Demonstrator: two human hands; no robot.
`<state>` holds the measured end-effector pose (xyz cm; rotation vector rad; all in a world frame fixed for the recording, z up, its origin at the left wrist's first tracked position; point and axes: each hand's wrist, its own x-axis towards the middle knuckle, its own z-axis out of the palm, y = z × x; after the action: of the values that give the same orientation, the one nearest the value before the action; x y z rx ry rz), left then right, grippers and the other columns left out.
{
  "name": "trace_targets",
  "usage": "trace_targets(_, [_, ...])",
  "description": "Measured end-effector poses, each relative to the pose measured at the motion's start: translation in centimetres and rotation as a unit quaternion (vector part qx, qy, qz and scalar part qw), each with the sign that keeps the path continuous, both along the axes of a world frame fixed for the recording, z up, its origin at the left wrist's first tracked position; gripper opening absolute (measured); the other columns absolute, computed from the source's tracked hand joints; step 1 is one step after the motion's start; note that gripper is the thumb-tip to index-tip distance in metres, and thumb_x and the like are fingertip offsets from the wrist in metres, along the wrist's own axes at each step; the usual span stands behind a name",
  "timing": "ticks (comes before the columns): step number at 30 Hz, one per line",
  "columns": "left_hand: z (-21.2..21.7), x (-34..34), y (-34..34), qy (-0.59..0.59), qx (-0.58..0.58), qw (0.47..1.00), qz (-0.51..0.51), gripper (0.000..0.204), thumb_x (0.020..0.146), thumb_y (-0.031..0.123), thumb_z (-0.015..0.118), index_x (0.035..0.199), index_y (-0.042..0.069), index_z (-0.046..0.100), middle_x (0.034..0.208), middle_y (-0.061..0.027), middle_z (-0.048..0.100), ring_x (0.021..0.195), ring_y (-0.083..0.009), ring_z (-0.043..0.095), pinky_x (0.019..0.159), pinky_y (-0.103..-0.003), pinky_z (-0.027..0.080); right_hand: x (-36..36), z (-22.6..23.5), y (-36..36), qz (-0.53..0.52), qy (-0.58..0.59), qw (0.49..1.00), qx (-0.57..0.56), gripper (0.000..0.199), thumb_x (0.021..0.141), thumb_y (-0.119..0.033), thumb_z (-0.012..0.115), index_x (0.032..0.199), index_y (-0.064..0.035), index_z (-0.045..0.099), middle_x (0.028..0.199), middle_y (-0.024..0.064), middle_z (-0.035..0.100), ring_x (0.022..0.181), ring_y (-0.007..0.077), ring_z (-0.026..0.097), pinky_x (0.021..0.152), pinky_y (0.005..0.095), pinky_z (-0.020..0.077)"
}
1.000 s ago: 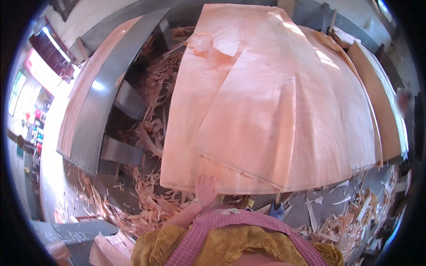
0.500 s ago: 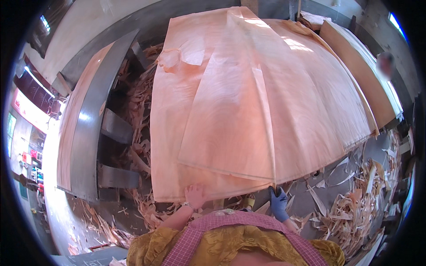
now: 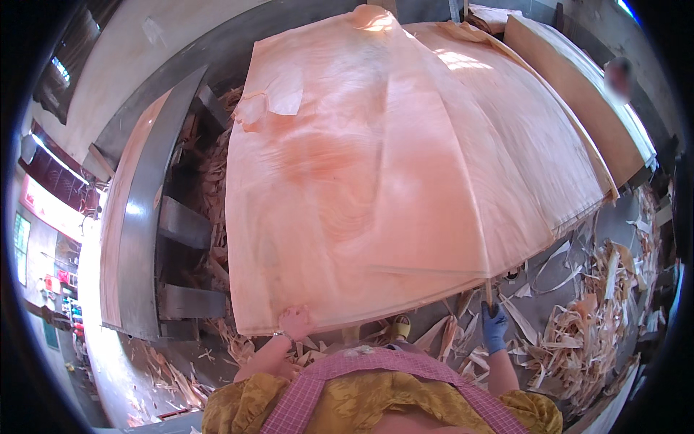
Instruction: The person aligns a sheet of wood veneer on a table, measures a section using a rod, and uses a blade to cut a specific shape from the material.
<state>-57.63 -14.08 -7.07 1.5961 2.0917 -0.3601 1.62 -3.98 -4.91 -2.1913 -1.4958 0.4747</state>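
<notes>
Wood sheet (image 3: pixel 325 202): broad, thin, pinkish tan, wavy-grained. It lies gently rippled atop similar sheets (image 3: pixel 535 145) that fan toward 2 o'clock. Ragged patch (image 3: pixel 253 112): at the sheet's 10 o'clock edge. Stick (image 3: pixel 489 292): narrow, tan, at the sheet's 5 o'clock corner.

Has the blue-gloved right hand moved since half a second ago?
Yes: the gloved right hand has moved rightward, farther from the grey metal beam at left.
</notes>
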Motion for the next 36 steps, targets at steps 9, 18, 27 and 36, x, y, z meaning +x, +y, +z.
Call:
trace_targets(9, [-2.3,-1.8,0.6,0.029,-0.055,0.996,-0.062,0.073,0.084,0.056,0.053,0.143,0.015,0.043,0.140,-0.0187,0.045,0.129,-0.0362,0.044,0.107,-0.049,0.037,20.4,-2.5,7.5,-0.004,-0.094,0.987,0.134,0.031,0.091,-0.031,0.065,0.082,-0.0018,0.057,0.075,0.0202,0.062,0.069,0.0389,0.060,0.061,0.0438,0.0464])
trace_targets(18, [1.0,0.2,2.8,-0.002,-0.051,0.999,-0.016,0.057,0.085,0.050,0.057,0.125,0.009,0.056,0.128,-0.0204,0.055,0.118,-0.0402,0.054,0.099,-0.051,0.044,11.2,-1.7,0.8,0.124,-0.063,0.986,0.088,0.021,0.087,-0.023,0.068,0.083,-0.0034,0.062,0.070,0.0171,0.058,0.063,0.0269,0.059,0.059,0.0371,0.0457])
trace_targets(27, [0.5,-0.2,-5.3,-0.135,0.288,0.940,0.119,0.053,0.082,0.033,0.066,0.126,0.007,0.054,0.129,-0.0210,0.053,0.116,-0.0387,0.053,0.096,-0.048,0.046,-16.4,0.5,-6.4,0.215,0.128,0.968,-0.022,0.033,0.089,-0.035,0.068,0.079,-0.0036,0.063,0.063,0.0089,0.059,0.052,0.0175,0.055,0.052,0.0342,0.0422])
trace_targets(36, [-0.3,-1.9,-27.8,-0.191,0.186,0.942,0.202,0.049,0.085,0.036,0.061,0.128,0.012,0.055,0.125,-0.0174,0.056,0.112,-0.0396,0.055,0.096,-0.046,0.046,-20.5,0.7,-13.4,0.261,-0.036,0.964,-0.019,0.039,0.089,-0.047,0.061,0.093,-0.0080,0.064,0.083,0.0184,0.068,0.080,0.0389,0.066,0.068,0.0472,0.0505])
